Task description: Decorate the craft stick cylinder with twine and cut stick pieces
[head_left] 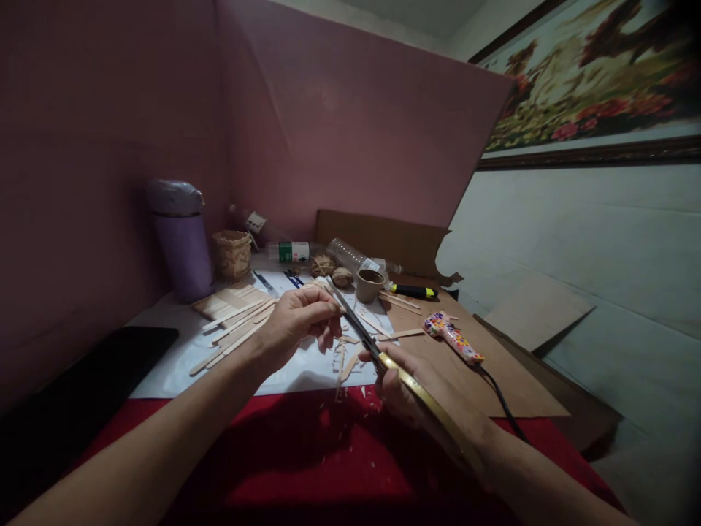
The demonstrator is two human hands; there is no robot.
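Note:
My left hand (307, 318) is closed in a pinch on a wooden craft stick, mostly hidden by the fingers. In my right hand (438, 383) is a pair of scissors (364, 336) with dark blades and a gold-coloured handle. The blades point up and away, right beside my left fingertips; whether they touch the stick I cannot tell. Below the hands, cut stick scraps (350, 361) lie on a white sheet (307, 372). Several whole craft sticks (235, 336) are spread to the left of my left hand.
A flower-patterned glue gun (454, 340) with a black cord lies on cardboard (509, 387) at right. Behind are a small cup (369, 286), twine balls (323, 265), a plastic bottle (346, 252), a yellow-black cutter (415, 291), a woven-looking pot (232, 256) and a purple tumbler (183, 252).

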